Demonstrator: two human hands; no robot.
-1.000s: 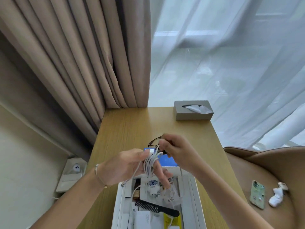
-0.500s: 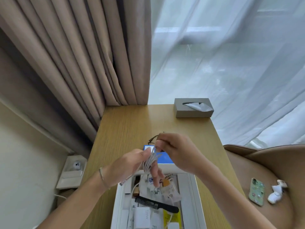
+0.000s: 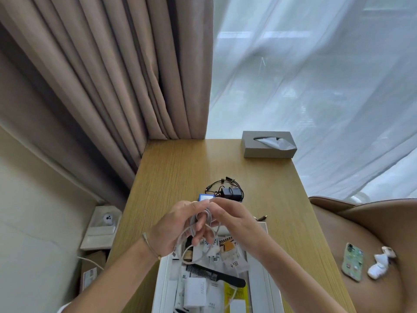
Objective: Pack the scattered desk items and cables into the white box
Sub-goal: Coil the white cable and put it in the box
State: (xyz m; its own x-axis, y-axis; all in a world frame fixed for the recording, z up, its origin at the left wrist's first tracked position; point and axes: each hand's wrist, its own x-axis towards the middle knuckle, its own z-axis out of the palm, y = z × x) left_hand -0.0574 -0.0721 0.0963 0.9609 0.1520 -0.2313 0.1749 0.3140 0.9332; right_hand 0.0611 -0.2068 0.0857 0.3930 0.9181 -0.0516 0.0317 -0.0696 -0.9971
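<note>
**Both hands coil a white cable above the open white box**

The left hand and the right hand meet above the far end of the white box, and both grip a looped white cable. The left hand's fingers are curled through the loops, with its thumb on top; the right hand pinches the upper part of the bundle between thumb and fingertips. Strands of the cable hang down from the hands toward the box. A thin bracelet circles the left wrist.

The box sits open on the wooden desk, at its near end. Inside it lie a black comb, set diagonally, a white charger block, a yellow packet and several small white packets and cards that are too jumbled to tell apart.

Beyond the hands, on the desk, a black adapter with its tangled black cable rests just beside a blue-edged item that the hands mostly hide. A small brown plug tip lies just to the right of the right hand. A grey tissue box stands at the far right corner of the desk.

To the right, on a brown leather seat, lie a green-cased phone and a small white figure, near each other.
</note>
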